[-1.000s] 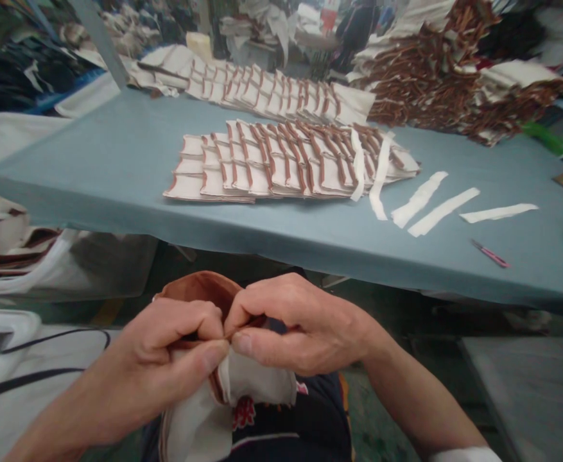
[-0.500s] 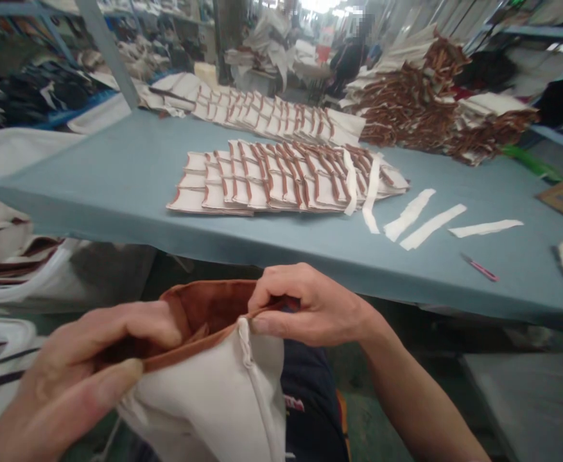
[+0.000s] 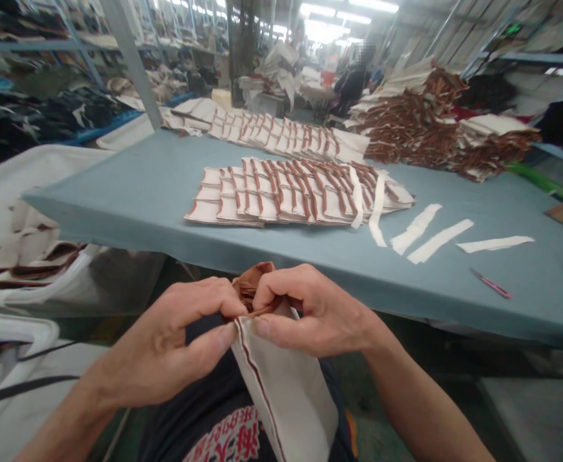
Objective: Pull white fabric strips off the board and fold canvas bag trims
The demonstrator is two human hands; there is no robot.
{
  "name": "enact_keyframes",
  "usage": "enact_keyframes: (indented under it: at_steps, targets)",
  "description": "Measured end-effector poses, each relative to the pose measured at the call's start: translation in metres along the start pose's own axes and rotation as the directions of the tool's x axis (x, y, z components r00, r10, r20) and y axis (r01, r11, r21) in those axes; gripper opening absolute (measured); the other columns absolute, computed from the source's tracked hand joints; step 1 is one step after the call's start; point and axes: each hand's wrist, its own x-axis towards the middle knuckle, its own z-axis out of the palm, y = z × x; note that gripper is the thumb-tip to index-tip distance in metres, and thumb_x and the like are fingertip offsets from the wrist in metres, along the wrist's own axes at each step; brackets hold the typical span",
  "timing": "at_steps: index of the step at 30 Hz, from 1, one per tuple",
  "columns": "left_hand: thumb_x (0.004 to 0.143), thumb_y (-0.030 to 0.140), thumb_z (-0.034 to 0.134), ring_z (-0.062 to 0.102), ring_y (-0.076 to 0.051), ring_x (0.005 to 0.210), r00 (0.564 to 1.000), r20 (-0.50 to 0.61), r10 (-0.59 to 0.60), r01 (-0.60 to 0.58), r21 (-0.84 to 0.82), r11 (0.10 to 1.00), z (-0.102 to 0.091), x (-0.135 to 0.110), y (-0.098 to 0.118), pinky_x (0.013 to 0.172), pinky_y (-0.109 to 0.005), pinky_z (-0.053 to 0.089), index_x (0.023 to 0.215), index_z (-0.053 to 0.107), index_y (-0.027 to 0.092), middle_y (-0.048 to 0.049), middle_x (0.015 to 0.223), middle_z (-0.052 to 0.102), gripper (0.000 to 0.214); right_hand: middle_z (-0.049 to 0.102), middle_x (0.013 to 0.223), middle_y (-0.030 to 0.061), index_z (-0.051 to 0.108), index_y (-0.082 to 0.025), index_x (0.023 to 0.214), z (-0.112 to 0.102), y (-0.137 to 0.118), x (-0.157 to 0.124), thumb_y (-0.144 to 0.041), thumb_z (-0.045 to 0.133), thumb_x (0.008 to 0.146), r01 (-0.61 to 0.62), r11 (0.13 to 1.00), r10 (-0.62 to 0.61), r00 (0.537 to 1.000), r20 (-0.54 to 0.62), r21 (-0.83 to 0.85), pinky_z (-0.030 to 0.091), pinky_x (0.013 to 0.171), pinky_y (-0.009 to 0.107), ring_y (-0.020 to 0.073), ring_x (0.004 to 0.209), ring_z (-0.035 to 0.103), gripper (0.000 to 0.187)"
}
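Note:
Between my two hands hangs a cream fabric bag (image 3: pixel 291 378) with a brown lining, in front of my lap. My left hand (image 3: pixel 180 340) pinches its top edge with thumb and forefinger, right at a brown-lined seam. Close beside it, my right hand (image 3: pixel 310 311) grips the same edge, thumb in front and fingers behind. The brown lining (image 3: pixel 250 282) bunches up behind the fingertips. The seam runs down the bag's left side from the pinch. Most of the bag's far side is hidden.
On the blue-covered table (image 3: pixel 141 212) lie overlapping cream-and-brown pieces (image 3: pixel 281 192), white strips (image 3: pixel 416 228) and a small pink-handled cutting tool (image 3: pixel 490 282). A tall fabric stack (image 3: pixel 406 115) stands at the back right. White bins (image 3: pixel 2 192) flank the left. A person (image 3: pixel 353 83) is far behind.
My left hand has moved right, from the left part of the bag's opening to the seam beside my right hand. The bag has turned and its opening is narrower. The view has tilted up slightly.

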Motion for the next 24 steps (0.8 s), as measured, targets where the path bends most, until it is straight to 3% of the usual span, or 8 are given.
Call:
enact_keyframes:
  at_steps: [7, 11, 14, 24]
  targets:
    - [0.110, 0.020, 0.051, 0.066, -0.010, 0.067, 0.998, 0.012, -0.068, 0.068, 0.022, 0.997, 0.011, -0.010, 0.006, 0.065, -0.017, 0.049, 0.091, 0.069, 0.023, 0.0064, 0.079, 0.071, 0.027, 0.055, 0.072, -0.0083, 0.065, -0.018, 0.082, 0.007, 0.011, -0.004, -0.020, 0.073, 0.087, -0.036, 0.999, 0.036, 0.999, -0.017, -0.029, 0.039, 0.064, 0.021, 0.0073, 0.062, 0.044, 0.010]
    - [0.113, 0.021, 0.048, 0.069, -0.011, 0.072, 0.996, 0.034, -0.077, 0.077, -0.002, 0.997, 0.015, -0.017, 0.006, 0.070, -0.018, 0.051, 0.097, 0.071, 0.024, 0.0065, 0.084, 0.074, 0.028, 0.057, 0.074, -0.0061, 0.060, -0.020, 0.079, 0.011, 0.013, -0.003, -0.041, 0.080, 0.088, -0.109, 0.994, 0.109, 0.994, 0.015, -0.028, 0.037, 0.064, 0.024, 0.0099, 0.068, 0.046, 0.031]
    - [0.113, 0.021, 0.048, 0.070, -0.010, 0.073, 0.997, 0.017, -0.071, 0.071, -0.018, 0.997, 0.015, -0.018, 0.005, 0.071, -0.017, 0.051, 0.097, 0.071, 0.025, 0.0072, 0.084, 0.074, 0.028, 0.055, 0.073, -0.0061, 0.058, -0.020, 0.079, 0.013, 0.017, -0.002, -0.044, 0.081, 0.089, -0.141, 0.990, 0.141, 0.990, 0.023, -0.014, 0.036, 0.065, 0.025, 0.0104, 0.069, 0.046, 0.035]
    - [0.113, 0.028, 0.049, 0.066, -0.012, 0.065, 0.990, 0.020, -0.136, 0.138, -0.089, 0.986, 0.016, -0.015, 0.002, 0.062, -0.019, 0.050, 0.088, 0.071, 0.022, 0.0051, 0.075, 0.071, 0.034, 0.055, 0.072, -0.0076, 0.063, -0.017, 0.083, 0.010, 0.033, -0.001, -0.051, 0.096, 0.087, -0.161, 0.939, 0.134, 0.985, 0.110, 0.305, 0.037, 0.060, 0.022, 0.0086, 0.066, 0.044, 0.047]
